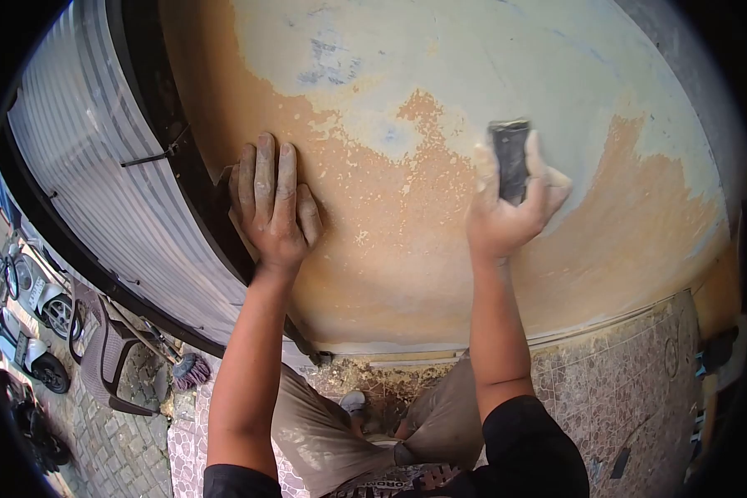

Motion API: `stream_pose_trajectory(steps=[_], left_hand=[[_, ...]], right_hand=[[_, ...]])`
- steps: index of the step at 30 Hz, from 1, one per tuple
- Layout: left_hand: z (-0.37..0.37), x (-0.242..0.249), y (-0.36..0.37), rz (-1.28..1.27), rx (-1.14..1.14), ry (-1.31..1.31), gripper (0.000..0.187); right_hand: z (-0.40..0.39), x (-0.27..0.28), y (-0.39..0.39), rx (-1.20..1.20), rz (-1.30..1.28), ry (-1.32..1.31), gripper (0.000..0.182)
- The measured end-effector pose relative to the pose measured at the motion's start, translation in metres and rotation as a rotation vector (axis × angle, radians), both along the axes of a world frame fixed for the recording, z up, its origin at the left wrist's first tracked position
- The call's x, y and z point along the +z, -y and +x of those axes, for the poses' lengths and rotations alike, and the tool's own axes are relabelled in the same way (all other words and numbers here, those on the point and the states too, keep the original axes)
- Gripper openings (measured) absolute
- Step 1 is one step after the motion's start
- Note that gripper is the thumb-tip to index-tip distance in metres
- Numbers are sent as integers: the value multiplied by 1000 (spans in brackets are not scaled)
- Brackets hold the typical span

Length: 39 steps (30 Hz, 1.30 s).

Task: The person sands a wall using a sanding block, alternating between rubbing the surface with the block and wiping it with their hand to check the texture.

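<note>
My right hand point(510, 207) grips a dark, narrow sanding block point(511, 162) between thumb and fingers, against the upper right part of the wall point(390, 224). Pale paint or filler covers the upper wall, with ragged orange patches below and to the right. My left hand point(275, 203), dusty on the fingers, lies flat on the orange area beside the dark frame point(192, 166) at the wall's left edge. Nothing is in it. The block's face toward the wall is hidden, and the right hand is slightly blurred.
Corrugated translucent sheeting point(100, 149) runs along the left. Beyond it are a mesh chair point(112, 357), a mop head point(191, 371) and parked scooters point(25, 340) on paving. Patterned tiles point(589, 407) lie below the wall, around my legs.
</note>
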<state>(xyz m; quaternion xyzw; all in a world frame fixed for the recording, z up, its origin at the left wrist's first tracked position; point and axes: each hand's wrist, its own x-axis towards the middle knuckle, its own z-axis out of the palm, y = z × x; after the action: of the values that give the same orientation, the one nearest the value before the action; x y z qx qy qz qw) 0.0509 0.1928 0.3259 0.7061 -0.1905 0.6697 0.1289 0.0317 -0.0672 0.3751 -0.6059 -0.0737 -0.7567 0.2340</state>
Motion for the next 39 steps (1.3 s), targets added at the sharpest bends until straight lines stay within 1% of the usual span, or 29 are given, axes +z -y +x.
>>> stream_pose_trajectory(steps=[1,2,3,4,5,7,9,11,12,14,15,16,18,19,21,22,23,25,26,27,29,31,32,33,35,36,37,38,39], left_hand=[[1,1,0,-2,19,10,50],[0,1,0,-8,19,-7,51],[0,1,0,-13,24,2,51],[0,0,-1,-7,30,-11,51],[-1,0,-1,0,36,-24,52],[0,1,1,-19,41,-1,50],[1,1,0,-22,45,2,49],[3,0,0,-22,39,29,49],[1,-1,0,-23,35,22,49],[-1,2,1,-10,13,19,52],[1,4,1,-14,12,36,52],[1,2,1,-13,22,22,52],[0,0,0,-13,31,1,52],[0,0,0,-8,30,-2,52],[1,1,0,-9,36,-2,52],[0,1,0,-11,30,4,53],[0,1,1,-10,21,5,53],[-1,1,1,-9,20,-2,53],[0,1,1,-12,21,7,53],[0,0,1,-13,22,7,53],[1,0,0,-13,6,13,53],[1,1,-1,-13,14,14,53],[-1,0,0,-16,11,-3,53],[-2,0,0,-27,14,-1,53],[-2,1,0,-16,7,-9,53],[1,3,0,-17,13,-4,53],[1,3,0,-22,4,13,52],[0,0,1,-26,-8,21,52],[0,-1,1,-26,-10,6,52]], right_hand=[[1,-23,-9,7,-106,11,56],[-2,-60,-13,-27,-235,-51,53],[-8,-110,-12,3,-379,-130,52],[-15,-143,-10,32,-525,-210,51],[-24,-146,-5,34,-531,-203,51],[-31,-142,12,77,-717,-296,56],[-16,-90,17,-13,-408,-129,56],[-14,-25,11,274,124,-121,53],[-9,-23,12,269,124,-127,53],[0,-23,8,113,81,5,55],[1,-42,0,75,-44,-21,54],[-4,-77,-8,37,-169,-51,54],[-20,-149,-10,49,-493,-220,57],[-23,-158,-7,47,-494,-217,57],[-26,-155,-4,124,-546,-261,51],[-19,-151,-1,106,-446,-196,51],[-13,-126,-1,119,-273,-156,52],[-9,-51,0,175,35,-75,58],[-7,-27,4,147,89,-87,59],[-6,-13,2,124,85,-72,58],[-9,-28,-13,-19,-71,-73,58],[-13,-86,-25,-5,-287,-136,58],[-18,-127,-26,59,-415,-193,57],[-22,-153,-24,120,-545,-252,56],[-29,-151,-17,125,-583,-281,55],[-31,-140,-16,132,-612,-309,54],[-24,-126,-11,95,-495,-224,55],[-16,-97,-11,54,-375,-151,55],[-14,-62,-12,110,-244,-133,57]])
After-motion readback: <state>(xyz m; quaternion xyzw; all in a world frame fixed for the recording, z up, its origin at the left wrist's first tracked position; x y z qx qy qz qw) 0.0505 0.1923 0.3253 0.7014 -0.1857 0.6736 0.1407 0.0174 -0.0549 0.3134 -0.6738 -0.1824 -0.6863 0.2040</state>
